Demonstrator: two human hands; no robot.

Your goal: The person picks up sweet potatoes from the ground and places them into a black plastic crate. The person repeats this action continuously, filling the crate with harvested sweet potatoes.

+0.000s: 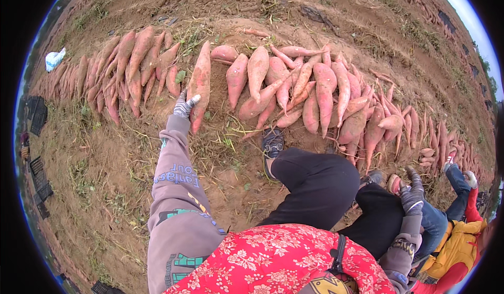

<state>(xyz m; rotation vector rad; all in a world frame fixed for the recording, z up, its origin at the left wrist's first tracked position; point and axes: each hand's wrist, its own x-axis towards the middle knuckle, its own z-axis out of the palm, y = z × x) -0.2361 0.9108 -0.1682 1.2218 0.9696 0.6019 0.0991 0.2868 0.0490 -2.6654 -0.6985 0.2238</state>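
A large pink-skinned sweet potato [199, 83] streaked with soil stands nearly lengthwise before me. My left hand [185, 106], in a grey striped glove, grips its lower left side with the thumb over the front. To its right lies a loose heap of sweet potatoes [325, 93], some crossing over others. A denser row of sweet potatoes [134, 64] leans together on the left. My right hand [412, 193], gloved in dark grey, is beside my right knee. Its fingers stretch towards the row, and nothing shows in its grasp.
A co-worker in a yellow vest [453, 246] crouches close on my right, a white-gloved hand [470, 179] near the row. My shoe [272, 144] touches the heap's near edge. Black crates [37, 115] stand at far left, near a white bag [55, 59]. Vines litter the soil.
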